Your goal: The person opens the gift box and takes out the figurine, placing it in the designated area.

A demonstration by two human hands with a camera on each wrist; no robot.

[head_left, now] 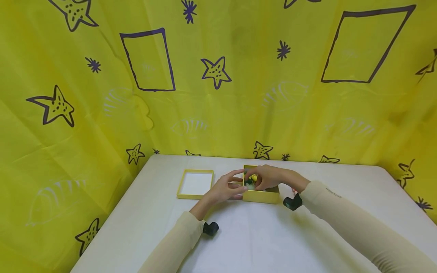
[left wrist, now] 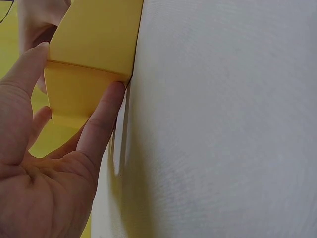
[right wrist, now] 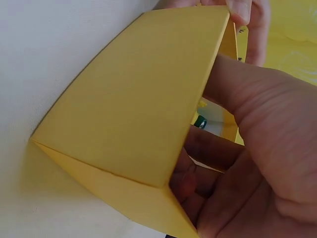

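A deep yellow box stands on the table, its open top facing up. My left hand touches its left end with spread, fairly straight fingers; in the left wrist view the fingertips rest at the box's corners. My right hand reaches inside the box from above, thumb and fingers bent downward. Beside its fingers lie a small yellow object and a dark green one, their kind unclear. In the right wrist view a green and yellow bit shows past the box wall; the right fingertips are hidden.
A shallow yellow lid with a white inside lies to the left of the box. The white table extends around both. A yellow curtain with drawn stars hangs behind and at the sides.
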